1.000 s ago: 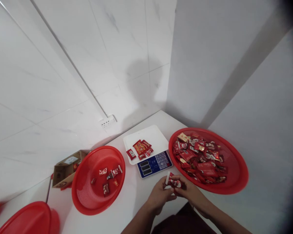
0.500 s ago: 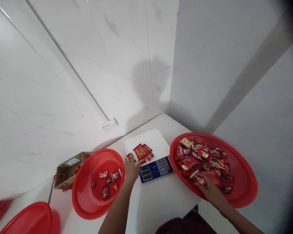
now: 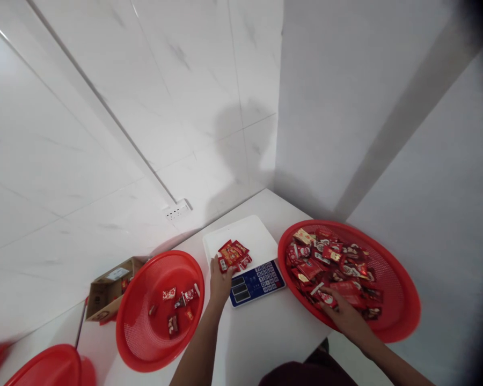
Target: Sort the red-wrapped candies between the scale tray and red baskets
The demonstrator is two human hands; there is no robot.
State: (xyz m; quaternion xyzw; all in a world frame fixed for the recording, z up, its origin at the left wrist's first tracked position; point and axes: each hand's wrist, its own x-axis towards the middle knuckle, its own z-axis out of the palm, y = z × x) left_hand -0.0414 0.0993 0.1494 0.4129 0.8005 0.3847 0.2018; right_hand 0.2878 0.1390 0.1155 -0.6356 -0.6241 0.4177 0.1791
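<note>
My left hand reaches to the front left of the white weighing plate of a digital scale. Its fingers and thumb are apart, touching the edge of a small pile of red snack packets on the plate. The scale's blue keypad panel lies just right of this hand. Over the near side of the right red basket, my right hand is closed on a red snack packet with a white strip along one edge. Many red and gold packets fill that basket beneath it; its fingertips are partly hidden.
Left of the scale stands another red basket with several loose packets. A cardboard box is behind it, and a further red basket at the lower left. A wall socket sits above the table.
My left fingers have moved slightly inward, and the stray packet at the plate's left now lies against the pile. My right hand stays on its packet. The view has shifted slightly.
</note>
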